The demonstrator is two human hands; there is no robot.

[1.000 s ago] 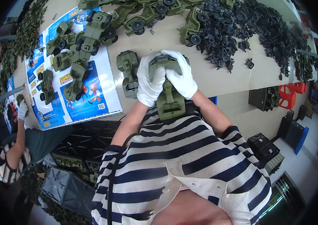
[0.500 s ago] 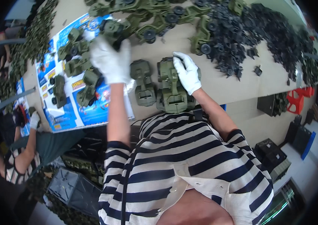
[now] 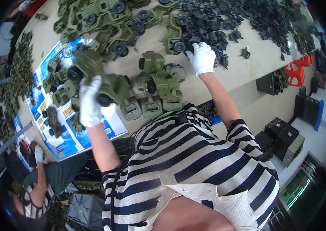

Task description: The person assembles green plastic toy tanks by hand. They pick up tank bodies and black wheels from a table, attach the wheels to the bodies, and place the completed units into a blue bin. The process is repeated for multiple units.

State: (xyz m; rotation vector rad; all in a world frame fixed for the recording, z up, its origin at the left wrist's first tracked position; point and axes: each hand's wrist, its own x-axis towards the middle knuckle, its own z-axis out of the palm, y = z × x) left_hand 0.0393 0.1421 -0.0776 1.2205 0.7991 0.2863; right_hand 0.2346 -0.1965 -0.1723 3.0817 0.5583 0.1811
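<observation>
My left hand (image 3: 90,103), in a white glove and blurred, has its fingers closed at the near side of a green toy vehicle (image 3: 87,63) with black wheels, also smeared. Right beside that hand another green toy vehicle (image 3: 113,87) tilts, its wheels showing. More green toy vehicles (image 3: 156,82) stand close together just in front of my body. At the edge of the pile of small black plastic parts (image 3: 220,27), my gloved right hand (image 3: 202,58) has curled fingers with a black part between thumb and fingertips; its exact shape is hidden.
Green vehicle bodies (image 3: 105,17) with black wheels lie heaped at the far side. Several vehicles rest on a blue-and-white printed sheet (image 3: 65,144) at left. A co-worker's gloved hand (image 3: 38,153) shows at far left. Red stool (image 3: 296,73) and dark crates (image 3: 282,136) stand at right.
My right hand has left the standing vehicles and moved right to the black parts. The left hand has come nearer and left, its spread fingers now closed. The view has shifted.
</observation>
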